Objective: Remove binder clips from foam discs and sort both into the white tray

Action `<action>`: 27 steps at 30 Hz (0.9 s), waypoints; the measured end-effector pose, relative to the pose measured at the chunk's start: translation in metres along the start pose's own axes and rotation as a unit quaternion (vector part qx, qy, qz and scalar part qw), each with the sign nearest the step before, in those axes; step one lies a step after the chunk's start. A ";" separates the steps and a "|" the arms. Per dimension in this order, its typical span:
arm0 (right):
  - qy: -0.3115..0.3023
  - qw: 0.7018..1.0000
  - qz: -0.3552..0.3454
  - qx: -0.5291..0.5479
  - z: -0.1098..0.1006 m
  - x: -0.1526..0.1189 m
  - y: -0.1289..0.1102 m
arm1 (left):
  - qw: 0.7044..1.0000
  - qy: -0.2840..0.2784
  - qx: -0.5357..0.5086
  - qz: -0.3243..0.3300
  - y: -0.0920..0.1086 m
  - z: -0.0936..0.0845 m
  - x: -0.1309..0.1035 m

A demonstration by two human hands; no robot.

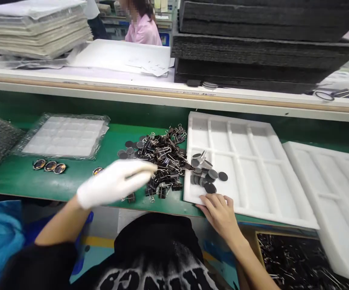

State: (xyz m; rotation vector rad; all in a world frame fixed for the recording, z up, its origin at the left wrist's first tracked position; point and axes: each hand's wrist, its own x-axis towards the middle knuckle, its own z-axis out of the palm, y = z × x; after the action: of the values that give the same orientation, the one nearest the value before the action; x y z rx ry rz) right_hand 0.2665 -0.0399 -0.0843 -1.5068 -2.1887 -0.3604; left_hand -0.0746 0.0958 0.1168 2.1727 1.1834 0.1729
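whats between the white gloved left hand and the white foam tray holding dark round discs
The head view shows a heap of silver-handled black binder clips between the left hand and that tray.

Before me on the worktop [117, 135], clips [165, 159] lie in a heap. Right of them, a tray [243, 158] has discs [213, 174] in its near left corner. To the left, three round bits [50, 166] lie in front of a smaller tray [62, 137]. Behind runs a shelf [150, 93].
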 end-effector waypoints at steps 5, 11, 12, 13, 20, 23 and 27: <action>0.019 0.998 0.008 0.066 0.000 -0.013 0.018 | 0.973 -0.033 0.227 0.032 0.000 -0.031 0.172; 0.057 0.990 0.009 0.132 0.001 -0.024 0.025 | 0.954 -0.158 0.254 -0.024 -0.016 -0.010 0.308; 0.060 0.989 0.010 0.136 0.002 -0.023 0.025 | 0.955 -0.169 0.243 -0.030 -0.018 -0.005 0.318; 0.061 0.988 0.011 0.140 0.003 -0.022 0.024 | 0.956 -0.180 0.228 -0.035 -0.020 0.000 0.326; 0.070 0.986 0.009 0.149 0.010 -0.007 0.019 | 0.967 -0.201 0.146 -0.051 -0.027 0.028 0.348; 0.083 0.986 0.014 0.144 0.015 -0.004 0.018 | 0.974 -0.183 0.126 -0.044 -0.032 0.030 0.349; 0.102 0.986 0.019 0.129 0.021 -0.007 0.017 | 0.981 -0.166 0.089 -0.036 -0.043 0.022 0.346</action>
State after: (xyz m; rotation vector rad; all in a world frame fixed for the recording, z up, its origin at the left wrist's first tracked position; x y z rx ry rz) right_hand 0.2797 -0.0297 -0.1062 -1.3074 -1.9600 -0.1998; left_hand 0.1058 0.3750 0.0109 2.1967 1.1152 -0.3267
